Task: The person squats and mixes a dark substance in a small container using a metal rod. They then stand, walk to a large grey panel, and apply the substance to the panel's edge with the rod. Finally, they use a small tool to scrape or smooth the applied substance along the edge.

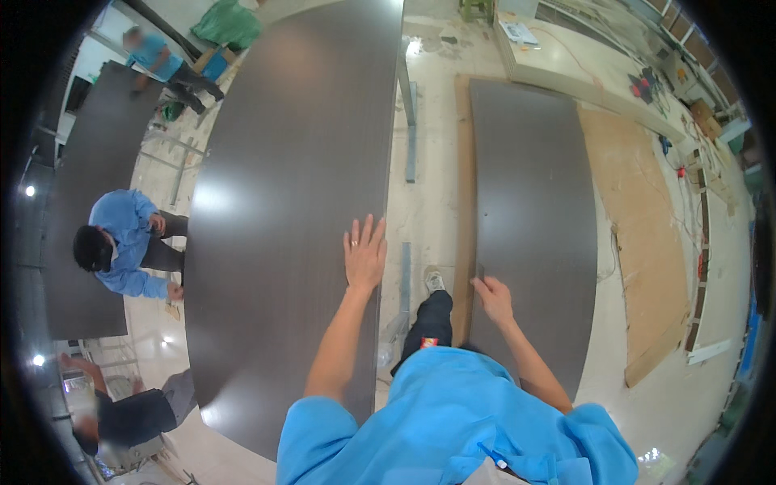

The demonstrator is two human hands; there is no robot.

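Observation:
My left hand (365, 256) lies flat near the right edge of a large dark brown panel (283, 186), fingers spread, a ring on one finger. This panel stands raised on metal supports. My right hand (495, 299) is closed, thumb and fingers pinched around a small dark object (480, 272); its kind cannot be made out against the dark surface behind it. Below that hand is a second dark panel (533, 178), to the right of my legs, with a brown sheet (464, 202) showing along its left side.
A co-worker in blue (125, 242) crouches at the big panel's left edge. Another person (153, 56) stands far left, a third (133, 412) near left. Grey metal bars (411, 133) lie between the panels. Brown sheeting (634, 234), a pale bench (558, 61) and cables are at right.

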